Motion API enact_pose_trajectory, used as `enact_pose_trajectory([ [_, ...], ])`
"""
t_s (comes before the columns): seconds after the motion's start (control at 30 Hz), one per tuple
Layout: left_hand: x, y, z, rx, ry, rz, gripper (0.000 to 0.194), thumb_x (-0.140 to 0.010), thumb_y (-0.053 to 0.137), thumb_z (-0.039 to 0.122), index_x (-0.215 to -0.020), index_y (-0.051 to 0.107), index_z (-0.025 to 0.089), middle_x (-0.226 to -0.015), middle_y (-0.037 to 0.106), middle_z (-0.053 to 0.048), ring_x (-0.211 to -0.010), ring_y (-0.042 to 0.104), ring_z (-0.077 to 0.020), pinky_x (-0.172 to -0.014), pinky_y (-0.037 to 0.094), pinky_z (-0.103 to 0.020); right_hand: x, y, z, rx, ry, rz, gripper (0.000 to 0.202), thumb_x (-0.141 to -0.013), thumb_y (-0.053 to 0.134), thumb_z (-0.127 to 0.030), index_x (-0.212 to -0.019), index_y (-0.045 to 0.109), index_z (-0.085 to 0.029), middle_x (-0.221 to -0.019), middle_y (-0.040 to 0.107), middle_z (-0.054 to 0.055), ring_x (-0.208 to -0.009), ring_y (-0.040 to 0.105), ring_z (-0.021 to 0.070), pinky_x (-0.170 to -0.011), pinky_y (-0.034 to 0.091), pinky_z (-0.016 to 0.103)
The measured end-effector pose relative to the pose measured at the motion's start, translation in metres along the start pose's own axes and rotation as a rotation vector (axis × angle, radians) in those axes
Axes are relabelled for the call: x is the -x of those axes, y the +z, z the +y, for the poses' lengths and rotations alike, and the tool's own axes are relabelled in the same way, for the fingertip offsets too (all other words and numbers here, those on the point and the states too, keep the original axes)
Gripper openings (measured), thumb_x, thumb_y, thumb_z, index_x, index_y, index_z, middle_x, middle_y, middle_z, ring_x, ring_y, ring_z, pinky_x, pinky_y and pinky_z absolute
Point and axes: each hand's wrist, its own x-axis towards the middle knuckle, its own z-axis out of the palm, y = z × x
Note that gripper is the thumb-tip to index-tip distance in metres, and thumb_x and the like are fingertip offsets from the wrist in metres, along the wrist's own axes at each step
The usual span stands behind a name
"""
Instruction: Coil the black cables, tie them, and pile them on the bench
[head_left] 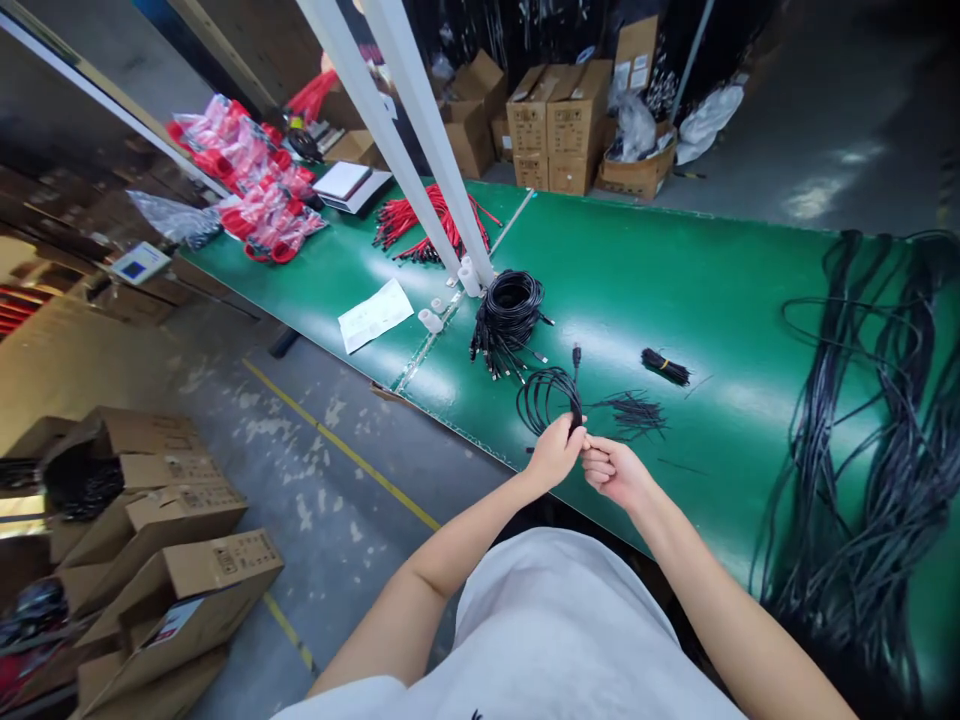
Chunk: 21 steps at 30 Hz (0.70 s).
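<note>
A black cable (541, 392) wound into loops, one connector end sticking up, is gripped by my left hand (556, 452) over the near edge of the green table. My right hand (611, 470) is closed against it, fingertips pinched at the bundle; what they pinch is too small to make out. Just right of the hands lies a loose scatter of thin black ties (637, 412). Farther back is a bundle of black ties (665, 366) with a yellow band. Beyond my left hand sits a pile of coiled black cables (510, 312) with connectors fanned out.
Long loose black cables (847, 430) cover the right end of the green table (675, 270). White posts (442, 150) rise behind the coiled pile. Red cables (427, 220), a paper sheet (375, 315) and bagged red coils (255, 190) lie left. Cardboard boxes (172, 560) stand on the floor.
</note>
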Motion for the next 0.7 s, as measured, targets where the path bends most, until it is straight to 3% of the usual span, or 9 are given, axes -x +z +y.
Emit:
enact_pose_trajectory([
  [0.13,-0.056,-0.028,0.043,0.123,-0.001,-0.048,0.024,-0.095,0.049,0.044,-0.088,0.062,0.025,-0.068,0.056,-0.003,-0.070,0.060,-0.0205,-0.078,0.048,-0.041,0.004,-0.014,0.012,-0.324,0.007,0.055,0.021,-0.066,0.073,-0.033,-0.069,0.058,-0.017,-0.055,0.024,-0.008,-0.044,0.020,0.0024,-0.037,0.025,0.015],
  [0.27,-0.145,-0.082,0.099,0.417,0.054,-0.025,0.037,-0.102,0.037,0.042,-0.080,0.057,0.020,-0.058,0.030,0.005,-0.049,0.036,-0.0089,-0.059,0.041,-0.027,0.001,-0.034,0.040,-0.548,-0.003,0.266,0.020,-0.065,0.075,-0.026,-0.069,0.058,-0.017,-0.055,0.027,-0.008,-0.043,0.025,0.0005,-0.037,0.029,0.012],
  [0.33,-0.190,-0.110,0.112,0.424,0.063,0.015,0.041,-0.105,0.029,0.039,-0.079,0.054,0.019,-0.057,0.026,0.006,-0.048,0.031,-0.0074,-0.059,0.041,-0.023,-0.001,-0.039,0.060,-0.677,0.029,0.384,0.017,-0.067,0.073,-0.023,-0.072,0.059,-0.014,-0.056,0.030,-0.008,-0.042,0.029,-0.0004,-0.037,0.031,0.011],
  [0.4,-0.229,-0.132,0.106,0.284,0.014,0.117,0.041,-0.106,0.027,0.034,-0.080,0.054,0.018,-0.057,0.031,0.006,-0.049,0.035,-0.0069,-0.061,0.043,-0.021,-0.005,-0.039,0.079,-0.773,0.071,0.471,0.014,-0.068,0.070,-0.021,-0.074,0.060,-0.013,-0.057,0.033,-0.008,-0.041,0.031,-0.0003,-0.036,0.032,0.012],
  [0.5,-0.268,-0.152,0.073,0.048,-0.065,0.262,0.027,-0.103,0.037,0.026,-0.088,0.056,0.016,-0.060,0.046,0.003,-0.053,0.049,-0.0089,-0.067,0.048,-0.024,-0.012,-0.027,0.103,-0.809,0.109,0.546,0.013,-0.069,0.069,-0.020,-0.075,0.061,-0.013,-0.057,0.034,-0.008,-0.041,0.032,0.0000,-0.035,0.032,0.012],
  [0.57,-0.280,-0.162,0.049,-0.056,-0.052,0.313,0.015,-0.100,0.044,0.021,-0.102,0.057,0.015,-0.072,0.057,-0.001,-0.064,0.059,-0.0122,-0.074,0.051,-0.026,-0.018,-0.015,0.114,-0.787,0.114,0.576,0.015,-0.066,0.071,-0.021,-0.074,0.061,-0.014,-0.057,0.035,-0.007,-0.042,0.032,0.0005,-0.035,0.033,0.013],
  [0.63,-0.284,-0.172,0.033,-0.237,0.031,0.376,0.022,-0.098,0.046,0.018,-0.117,0.055,0.017,-0.096,0.066,-0.007,-0.088,0.067,-0.0165,-0.089,0.050,-0.030,-0.024,-0.002,0.121,-0.741,0.100,0.584,0.017,-0.062,0.075,-0.024,-0.071,0.062,-0.016,-0.057,0.035,-0.006,-0.042,0.033,0.0023,-0.034,0.033,0.014],
  [0.7,-0.286,-0.182,0.026,-0.468,0.130,0.454,0.030,-0.096,0.045,0.016,-0.125,0.054,0.017,-0.122,0.064,-0.012,-0.116,0.061,-0.0205,-0.107,0.042,-0.034,-0.031,0.010,0.123,-0.715,0.086,0.577,0.019,-0.060,0.077,-0.027,-0.069,0.062,-0.019,-0.057,0.035,-0.005,-0.043,0.033,0.0044,-0.033,0.034,0.017],
])
